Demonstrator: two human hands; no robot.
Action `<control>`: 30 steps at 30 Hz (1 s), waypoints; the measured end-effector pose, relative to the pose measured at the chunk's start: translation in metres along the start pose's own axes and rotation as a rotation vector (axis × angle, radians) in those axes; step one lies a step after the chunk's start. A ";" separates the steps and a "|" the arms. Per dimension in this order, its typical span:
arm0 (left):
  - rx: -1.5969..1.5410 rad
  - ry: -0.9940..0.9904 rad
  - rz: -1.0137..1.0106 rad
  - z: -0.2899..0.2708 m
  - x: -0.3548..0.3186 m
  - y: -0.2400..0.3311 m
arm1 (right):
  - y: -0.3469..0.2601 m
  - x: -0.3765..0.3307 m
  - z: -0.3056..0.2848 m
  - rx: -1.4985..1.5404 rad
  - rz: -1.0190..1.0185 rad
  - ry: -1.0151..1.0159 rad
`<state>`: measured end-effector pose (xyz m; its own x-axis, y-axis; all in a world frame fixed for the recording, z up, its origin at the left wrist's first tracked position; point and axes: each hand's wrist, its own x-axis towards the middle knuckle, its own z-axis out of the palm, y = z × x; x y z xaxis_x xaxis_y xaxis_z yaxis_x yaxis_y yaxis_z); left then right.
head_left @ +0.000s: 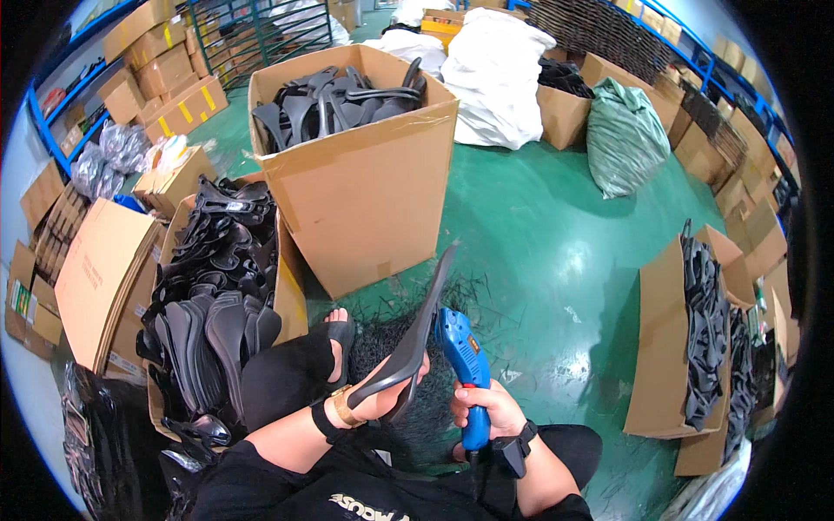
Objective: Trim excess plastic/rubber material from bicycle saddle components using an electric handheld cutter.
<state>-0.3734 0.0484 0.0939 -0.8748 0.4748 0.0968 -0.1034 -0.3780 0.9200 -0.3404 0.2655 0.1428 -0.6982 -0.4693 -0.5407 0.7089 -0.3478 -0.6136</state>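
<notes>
My left hand (389, 398) grips a black, saddle-shaped bicycle seat (405, 354), tilted up on edge with its narrow tip pointing away from me. Most of the left fingers are hidden behind the seat. My right hand (493, 406) is wrapped round the handle of a blue corded electric cutter (463, 347). The cutter's head is raised close to the right side of the seat; whether the two touch I cannot tell. Black trimmings (373, 334) lie thick on the green floor below, next to my sandalled foot (339, 343).
A tall carton (365, 195) full of black seats stands ahead. At left, another carton (291, 269) holds stacked seats. A carton (660, 339) with black parts stands at right. White (495, 78) and green sacks (625, 139) sit farther back, near blue shelving (74, 100).
</notes>
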 end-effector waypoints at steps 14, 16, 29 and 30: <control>0.159 0.072 0.408 -0.032 0.018 -0.003 | -0.023 -0.009 0.029 -0.368 -0.464 0.423; 0.179 0.256 0.179 -0.005 0.018 0.043 | -0.024 -0.015 0.026 -0.326 -0.475 0.436; -0.072 0.376 0.407 -0.124 0.085 0.245 | -0.010 -0.012 -0.020 -0.253 -0.535 0.410; 0.321 0.399 0.310 -0.112 0.062 0.240 | -0.011 -0.017 -0.020 -0.261 -0.555 0.419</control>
<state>-0.5057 -0.1020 0.2781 -0.9581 0.0218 0.2858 0.2786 -0.1629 0.9465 -0.3383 0.2936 0.1478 -0.9635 0.0860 -0.2536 0.2307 -0.2146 -0.9491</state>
